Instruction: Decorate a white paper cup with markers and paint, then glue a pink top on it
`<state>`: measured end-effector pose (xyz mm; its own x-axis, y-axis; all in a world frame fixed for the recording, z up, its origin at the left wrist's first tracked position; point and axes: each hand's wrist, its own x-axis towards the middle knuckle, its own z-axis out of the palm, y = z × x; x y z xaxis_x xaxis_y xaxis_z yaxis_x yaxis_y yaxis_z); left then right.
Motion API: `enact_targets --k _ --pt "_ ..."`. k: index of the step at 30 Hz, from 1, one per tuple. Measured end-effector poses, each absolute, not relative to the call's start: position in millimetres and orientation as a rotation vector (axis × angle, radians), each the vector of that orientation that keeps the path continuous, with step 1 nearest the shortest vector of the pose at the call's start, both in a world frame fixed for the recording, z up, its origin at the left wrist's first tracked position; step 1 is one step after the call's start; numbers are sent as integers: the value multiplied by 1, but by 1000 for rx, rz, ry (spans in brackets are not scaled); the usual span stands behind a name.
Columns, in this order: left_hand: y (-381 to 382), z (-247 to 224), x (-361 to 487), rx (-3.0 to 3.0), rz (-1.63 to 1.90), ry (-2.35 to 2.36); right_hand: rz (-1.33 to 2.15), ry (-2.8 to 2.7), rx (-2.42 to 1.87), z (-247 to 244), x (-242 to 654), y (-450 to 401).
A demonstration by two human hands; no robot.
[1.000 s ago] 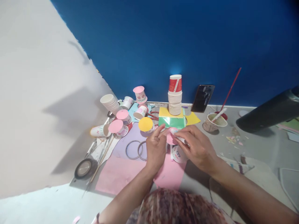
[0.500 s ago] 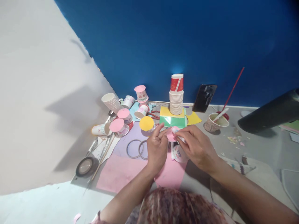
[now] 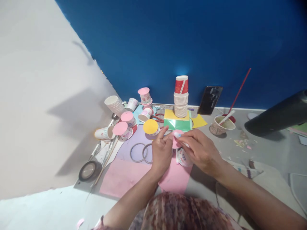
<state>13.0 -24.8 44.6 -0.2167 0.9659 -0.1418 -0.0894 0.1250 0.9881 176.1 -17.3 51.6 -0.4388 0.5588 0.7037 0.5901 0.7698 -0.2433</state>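
Note:
Between my hands is a small pink paper disc. My left hand holds the disc at its left edge, some fingers raised. The fingers of my right hand pinch a small white and light-blue item against the disc's face; what it is I cannot make out. Just below the disc, a patterned paper cup lies near a white stick, partly covered by my right hand. Pink paper lies under my hands, and two grey rings rest left of my left hand on purple paper.
Cups with pink discs and one with a yellow disc stand at the left. Behind are stacked cups and a phone. A bowl and dark cylinder are right; black tape lies left.
My right fingers and the small white and blue item have moved slightly left across the pink disc. My left hand has barely moved.

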Motion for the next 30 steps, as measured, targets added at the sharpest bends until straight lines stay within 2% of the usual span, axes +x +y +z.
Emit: enact_targets --k 5,12,16,23,30 --pt "-33 42 22 861 1337 1316 -87 -2032 -993 48 177 -19" --pt "-24 49 9 742 1325 1071 -25 -2110 -844 51 177 -17" --pt "-17 50 5 805 1281 1195 -10 -2160 -774 52 176 -17" --pt "-28 46 14 892 1339 1357 -57 -2029 -969 46 175 -20" --pt "-23 36 12 855 1382 1307 45 -1772 -1059 74 192 -13"
